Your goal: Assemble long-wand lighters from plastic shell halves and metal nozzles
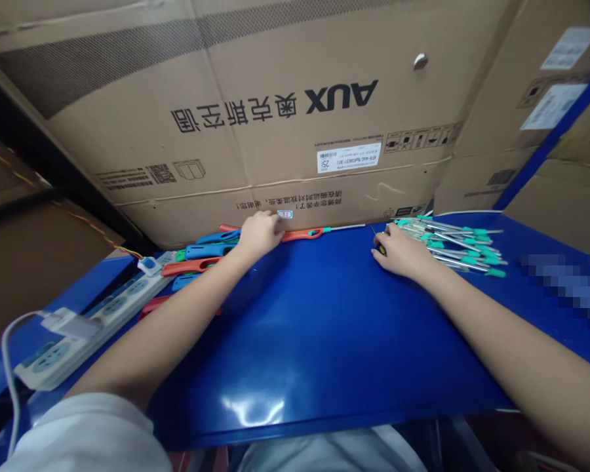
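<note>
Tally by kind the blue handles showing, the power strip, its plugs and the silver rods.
Blue handles showing: 3
Power strip: 1
Plugs: 2
Silver rods: overlapping, not countable
Total, without rods: 6

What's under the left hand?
An orange handle with a metal rod sticks out to the right of the left hand; blue handles show to its left. What lies directly beneath the palm is covered, so its grip can't be confirmed.
</note>
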The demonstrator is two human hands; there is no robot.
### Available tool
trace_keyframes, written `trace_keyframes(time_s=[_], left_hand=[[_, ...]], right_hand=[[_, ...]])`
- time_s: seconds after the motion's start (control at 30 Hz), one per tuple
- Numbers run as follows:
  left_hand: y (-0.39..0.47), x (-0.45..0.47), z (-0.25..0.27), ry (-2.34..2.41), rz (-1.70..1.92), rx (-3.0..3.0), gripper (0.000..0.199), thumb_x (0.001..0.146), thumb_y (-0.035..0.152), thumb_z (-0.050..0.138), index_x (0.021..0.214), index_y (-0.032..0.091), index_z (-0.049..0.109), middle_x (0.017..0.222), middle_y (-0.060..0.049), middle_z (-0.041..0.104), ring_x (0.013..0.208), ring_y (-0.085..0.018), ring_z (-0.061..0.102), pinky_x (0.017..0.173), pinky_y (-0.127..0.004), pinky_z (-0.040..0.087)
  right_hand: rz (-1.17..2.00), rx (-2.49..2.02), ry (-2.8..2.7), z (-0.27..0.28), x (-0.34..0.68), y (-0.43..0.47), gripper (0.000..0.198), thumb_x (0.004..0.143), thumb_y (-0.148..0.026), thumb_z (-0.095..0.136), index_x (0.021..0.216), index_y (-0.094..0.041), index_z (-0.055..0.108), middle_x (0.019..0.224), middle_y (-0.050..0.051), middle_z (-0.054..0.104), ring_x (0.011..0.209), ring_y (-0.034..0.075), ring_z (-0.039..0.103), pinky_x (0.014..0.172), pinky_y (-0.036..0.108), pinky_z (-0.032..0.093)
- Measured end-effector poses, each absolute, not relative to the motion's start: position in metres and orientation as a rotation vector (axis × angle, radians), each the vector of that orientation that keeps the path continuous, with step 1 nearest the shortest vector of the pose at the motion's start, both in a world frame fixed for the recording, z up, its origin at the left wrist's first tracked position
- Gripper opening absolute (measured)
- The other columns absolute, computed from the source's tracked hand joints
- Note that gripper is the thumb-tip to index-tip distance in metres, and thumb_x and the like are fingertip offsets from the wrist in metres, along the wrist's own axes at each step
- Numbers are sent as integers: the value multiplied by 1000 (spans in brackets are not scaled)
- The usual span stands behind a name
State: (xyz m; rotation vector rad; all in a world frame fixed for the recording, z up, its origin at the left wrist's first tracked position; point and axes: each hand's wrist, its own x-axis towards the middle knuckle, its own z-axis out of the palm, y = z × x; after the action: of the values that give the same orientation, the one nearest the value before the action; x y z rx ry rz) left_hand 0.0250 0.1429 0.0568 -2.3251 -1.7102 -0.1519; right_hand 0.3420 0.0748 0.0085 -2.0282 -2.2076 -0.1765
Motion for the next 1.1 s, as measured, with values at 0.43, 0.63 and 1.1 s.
trace_keyframes(time_s=[0.43,0.63,1.1], left_hand=[[149,-31,87,-2217,198,-1961,49,81,45,69,117,12,70,119,-24,70,112,-40,66,90,-45,54],[151,-39,92,-2210,175,-1957,38,84,34,66,113,10,73,117,-26,71,108,-41,68,87,-45,56],[47,72,55,-1369,-98,-2690,20,94,27,58,97,16,74,97,-13,77,98,-31,72,88,-41,53]], right_hand=[[-280,-1544,-2315,10,310,59,26,97,-31,47,101,-18,69,111,13,63,106,28,59,68,35,49],[-238,-1516,-2352,6,313,61,25,96,-30,48,100,-18,70,112,12,63,106,27,59,66,33,48],[438,-852,-2218,-3,292,53,47,86,-29,70,130,-28,55,124,9,54,108,23,58,94,41,52]])
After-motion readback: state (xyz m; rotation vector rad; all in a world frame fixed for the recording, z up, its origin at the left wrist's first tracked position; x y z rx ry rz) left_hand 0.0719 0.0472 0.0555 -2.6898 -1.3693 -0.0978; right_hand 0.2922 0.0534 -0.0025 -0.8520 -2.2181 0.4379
